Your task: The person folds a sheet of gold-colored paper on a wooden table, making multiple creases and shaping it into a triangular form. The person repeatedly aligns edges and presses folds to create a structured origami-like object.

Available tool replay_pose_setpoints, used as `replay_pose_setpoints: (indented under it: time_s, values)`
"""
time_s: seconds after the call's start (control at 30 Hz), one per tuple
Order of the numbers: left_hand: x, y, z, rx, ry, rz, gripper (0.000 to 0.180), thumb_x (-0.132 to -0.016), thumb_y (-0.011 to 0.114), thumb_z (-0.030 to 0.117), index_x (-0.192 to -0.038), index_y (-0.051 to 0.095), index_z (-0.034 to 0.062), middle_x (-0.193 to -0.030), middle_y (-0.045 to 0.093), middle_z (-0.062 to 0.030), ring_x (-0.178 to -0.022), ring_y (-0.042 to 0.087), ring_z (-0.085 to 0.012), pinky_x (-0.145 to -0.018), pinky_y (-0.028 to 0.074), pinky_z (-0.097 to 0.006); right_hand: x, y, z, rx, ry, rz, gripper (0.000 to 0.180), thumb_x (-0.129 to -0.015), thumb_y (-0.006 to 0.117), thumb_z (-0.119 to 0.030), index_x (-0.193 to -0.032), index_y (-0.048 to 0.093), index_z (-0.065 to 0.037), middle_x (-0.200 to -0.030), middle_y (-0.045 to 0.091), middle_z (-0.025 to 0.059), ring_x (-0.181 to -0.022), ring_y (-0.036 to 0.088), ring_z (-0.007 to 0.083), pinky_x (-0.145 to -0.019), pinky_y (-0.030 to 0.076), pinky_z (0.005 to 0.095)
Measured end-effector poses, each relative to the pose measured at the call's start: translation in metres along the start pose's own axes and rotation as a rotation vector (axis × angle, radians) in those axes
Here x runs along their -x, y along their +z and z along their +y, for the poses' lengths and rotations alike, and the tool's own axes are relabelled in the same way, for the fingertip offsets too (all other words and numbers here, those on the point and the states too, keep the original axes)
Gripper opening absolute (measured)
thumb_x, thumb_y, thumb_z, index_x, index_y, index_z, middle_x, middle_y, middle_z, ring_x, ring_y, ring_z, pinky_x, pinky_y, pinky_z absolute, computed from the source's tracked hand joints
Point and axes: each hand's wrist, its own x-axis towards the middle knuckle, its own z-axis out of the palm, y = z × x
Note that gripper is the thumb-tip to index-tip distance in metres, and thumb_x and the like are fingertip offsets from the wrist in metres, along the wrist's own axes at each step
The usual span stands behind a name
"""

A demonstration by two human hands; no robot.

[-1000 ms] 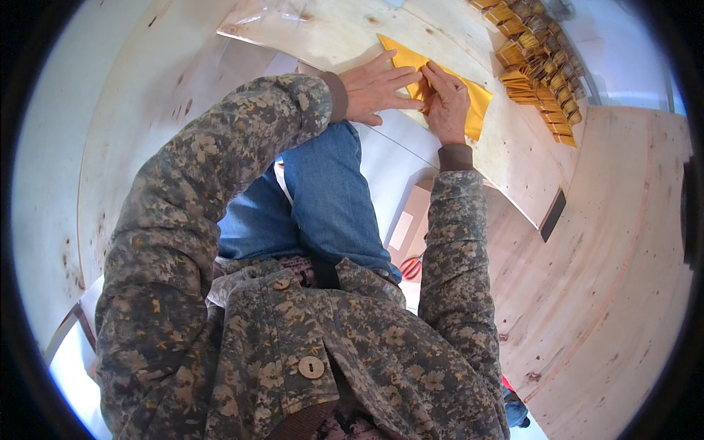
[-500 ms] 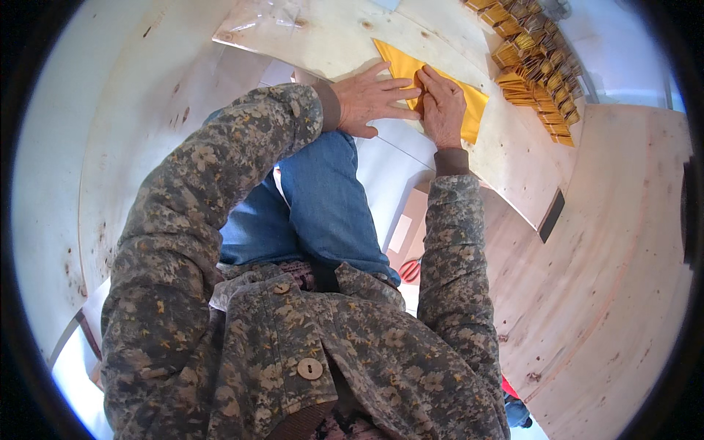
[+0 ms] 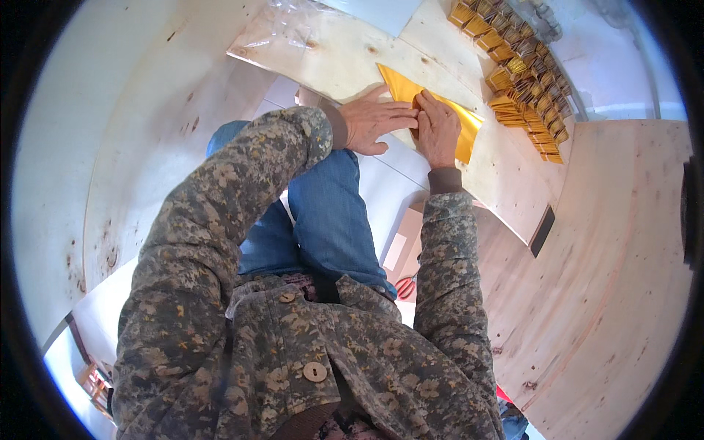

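Both hands lie flat, fingers spread, the left hand and right hand pressing a gold foil sheet near the desk's front edge, folded gold pieces stacked along its far edge.

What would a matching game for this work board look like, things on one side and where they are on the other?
Things:
1. gold sheet
2. stack of folded gold pieces
3. clear plastic bag
4. left hand

Places:
A. in a row along the far right edge of the board
B. flat under both hands
C. far left corner of the board
D. pressing beside the right hand

Pairs: 1-B, 2-A, 3-C, 4-D
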Motion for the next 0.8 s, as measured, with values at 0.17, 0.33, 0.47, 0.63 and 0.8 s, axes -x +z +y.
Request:
replay_pose_setpoints:
  time_s: [0.17,0.33,0.47,0.63,0.8]
  values:
    - [0.000,0.010,-0.002,0.025,-0.089,0.155,0.077,-0.091,0.060,0.044,-0.151,0.036,0.0028,-0.158,0.036,-0.0171,-0.148,0.031,-0.0270,-0.123,0.014,-0.050,0.007,0.004,-0.014,0.188,0.031,-0.004,0.036,-0.092,0.060,-0.022,-0.126,0.068,-0.013,-0.137,0.062,0.0030,-0.121,0.054,0.0294,-0.110,0.031,0.0486]
    - [-0.001,0.014,0.002,-0.088,-0.180,0.161,0.082,-0.094,0.055,0.055,-0.152,0.035,0.0014,-0.159,0.033,-0.0172,-0.149,0.029,-0.0269,-0.122,0.014,-0.053,0.012,0.008,-0.019,0.383,0.009,-0.019,0.042,-0.095,0.056,-0.031,-0.134,0.062,-0.015,-0.143,0.058,0.0003,-0.127,0.051,0.0279,-0.116,0.023,0.0558]
    - [0.001,0.012,-0.002,-0.171,-0.330,0.185,0.083,-0.094,0.052,0.058,-0.152,0.035,0.0009,-0.161,0.030,-0.0158,-0.150,0.026,-0.0255,-0.121,0.013,-0.056,0.012,0.007,-0.019,0.378,0.012,-0.031,0.043,-0.096,0.055,-0.033,-0.135,0.060,-0.015,-0.144,0.056,0.0000,-0.129,0.050,0.0270,-0.116,0.023,0.0555]
    - [-0.005,0.013,-0.001,-0.195,-0.551,0.238,0.085,-0.094,0.052,0.059,-0.152,0.033,0.0004,-0.162,0.028,-0.0153,-0.150,0.024,-0.0256,-0.121,0.012,-0.056,0.013,0.007,-0.020,0.376,0.001,-0.024,0.044,-0.096,0.054,-0.033,-0.136,0.060,-0.015,-0.144,0.056,0.0005,-0.129,0.050,0.0272,-0.116,0.023,0.0551]
    - [-0.011,0.013,-0.006,-0.189,-0.718,0.322,0.087,-0.093,0.052,0.059,-0.153,0.031,-0.0005,-0.161,0.028,-0.0170,-0.151,0.023,-0.0285,-0.121,0.011,-0.057,0.013,0.008,-0.020,0.344,0.013,-0.018,0.044,-0.095,0.056,-0.032,-0.135,0.060,-0.014,-0.144,0.056,0.0019,-0.128,0.050,0.0278,-0.116,0.024,0.0549]
